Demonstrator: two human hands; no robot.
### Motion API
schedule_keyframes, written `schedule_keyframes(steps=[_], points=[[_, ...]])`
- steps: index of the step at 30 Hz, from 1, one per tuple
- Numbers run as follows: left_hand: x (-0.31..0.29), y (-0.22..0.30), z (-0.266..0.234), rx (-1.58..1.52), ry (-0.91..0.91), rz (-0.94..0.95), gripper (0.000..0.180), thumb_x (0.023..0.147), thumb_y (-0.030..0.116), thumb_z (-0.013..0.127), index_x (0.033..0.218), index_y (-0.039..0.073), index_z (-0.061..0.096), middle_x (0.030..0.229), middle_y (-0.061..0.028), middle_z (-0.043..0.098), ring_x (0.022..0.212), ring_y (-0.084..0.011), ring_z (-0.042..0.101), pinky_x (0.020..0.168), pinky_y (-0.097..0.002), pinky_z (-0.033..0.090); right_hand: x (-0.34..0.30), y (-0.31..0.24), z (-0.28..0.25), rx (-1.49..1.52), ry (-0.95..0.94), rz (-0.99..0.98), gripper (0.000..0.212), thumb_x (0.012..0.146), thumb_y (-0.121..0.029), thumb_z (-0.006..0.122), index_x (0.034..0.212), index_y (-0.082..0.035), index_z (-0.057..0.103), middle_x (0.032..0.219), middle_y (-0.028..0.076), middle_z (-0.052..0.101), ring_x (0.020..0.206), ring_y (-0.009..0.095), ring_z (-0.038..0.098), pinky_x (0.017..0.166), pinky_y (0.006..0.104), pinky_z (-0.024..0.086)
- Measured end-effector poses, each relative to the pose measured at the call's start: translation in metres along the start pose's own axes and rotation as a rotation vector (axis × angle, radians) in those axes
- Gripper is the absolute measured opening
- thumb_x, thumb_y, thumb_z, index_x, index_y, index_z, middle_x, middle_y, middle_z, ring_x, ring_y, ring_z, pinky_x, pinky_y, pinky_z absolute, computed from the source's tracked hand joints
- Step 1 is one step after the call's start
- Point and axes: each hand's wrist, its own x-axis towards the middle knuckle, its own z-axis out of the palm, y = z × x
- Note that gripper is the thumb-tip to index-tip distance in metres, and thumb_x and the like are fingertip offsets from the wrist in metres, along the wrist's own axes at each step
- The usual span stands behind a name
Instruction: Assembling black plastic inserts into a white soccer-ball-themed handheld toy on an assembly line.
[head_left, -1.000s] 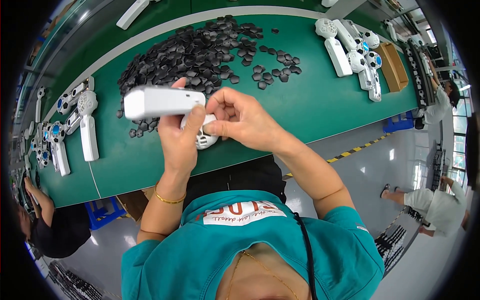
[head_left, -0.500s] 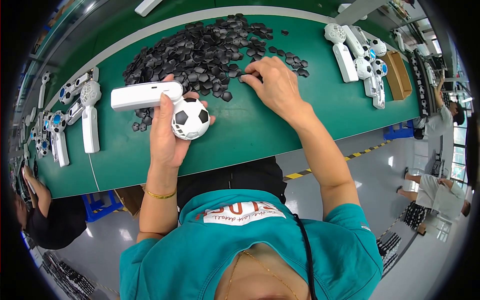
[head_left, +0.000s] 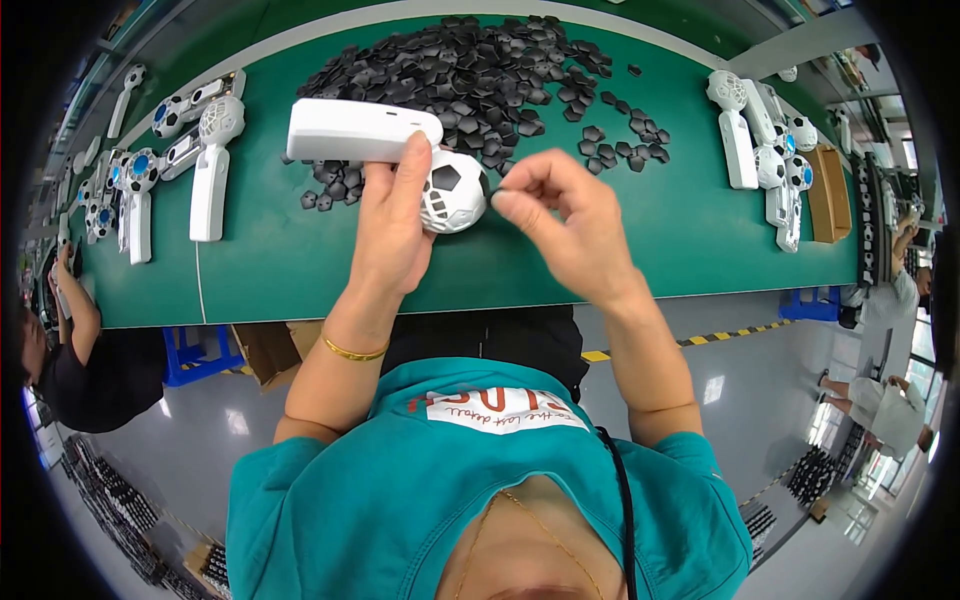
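Note:
My left hand [head_left: 392, 225] is wrapped around a white handheld device with a soccer-ball head [head_left: 462, 210] and a thick handle [head_left: 345, 130] that points left. Black pentagons show on the ball, beside a slotted part low on its left. My right hand [head_left: 578, 225] is closed in a pinch just right of the ball. Between its thumb and forefinger shows the dark edge of a black pentagon piece [head_left: 497, 194], mostly hidden by the fingers. Behind both hands, a wide pile of black pentagon pieces [head_left: 455, 75] covers the far middle of the table.
More ball-headed devices [head_left: 210, 180] lie at the left of the green table [head_left: 640, 240]. Others [head_left: 738, 140] lie at the right beside a cardboard tray [head_left: 828, 195]. A co-worker [head_left: 95, 350] sits at the far left; other people are at the far right.
My right hand has come from the pile's edge to the ball's right side with a black pentagon piece. The ball has turned in my left hand. The whole view has shifted.

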Motion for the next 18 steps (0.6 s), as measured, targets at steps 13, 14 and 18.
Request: schedule_keyframes(steps=[13, 14, 18], points=[[-0.011, -0.002, 0.006, 0.009, -0.013, -0.022, 0.039, 0.099, 0.025, 0.05, 0.128, 0.006, 0.033, 0.11, -0.0059, 0.051, 0.093, -0.0126, 0.059, 0.073, -0.0289, 0.053, -0.017, 0.004, 0.029, -0.125, 0.14, -0.314, 0.012, 0.08, -0.001, 0.071, 0.087, -0.001, 0.062, 0.078, 0.005, 0.062, 0.066, 0.011, 0.057, 0.059, 0.0243, 0.047], [-0.011, -0.003, 0.006, 0.004, 0.003, -0.012, 0.038, 0.099, 0.025, 0.05, 0.128, 0.006, 0.034, 0.111, -0.0059, 0.051, 0.094, -0.0127, 0.058, 0.074, -0.0292, 0.053, -0.017, 0.004, 0.028, -0.136, 0.141, -0.31, 0.012, 0.079, -0.001, 0.071, 0.087, -0.001, 0.061, 0.078, 0.005, 0.062, 0.066, 0.011, 0.057, 0.059, 0.0244, 0.047], [-0.012, -0.007, 0.007, -0.005, 0.013, -0.009, 0.036, 0.1, 0.024, 0.049, 0.127, 0.006, 0.035, 0.112, -0.006, 0.05, 0.097, -0.0132, 0.057, 0.077, -0.03, 0.052, -0.017, 0.013, 0.027, -0.172, 0.125, -0.359, 0.014, 0.078, -0.001, 0.072, 0.085, -0.001, 0.06, 0.081, 0.005, 0.06, 0.066, 0.012, 0.056, 0.059, 0.0248, 0.047]])
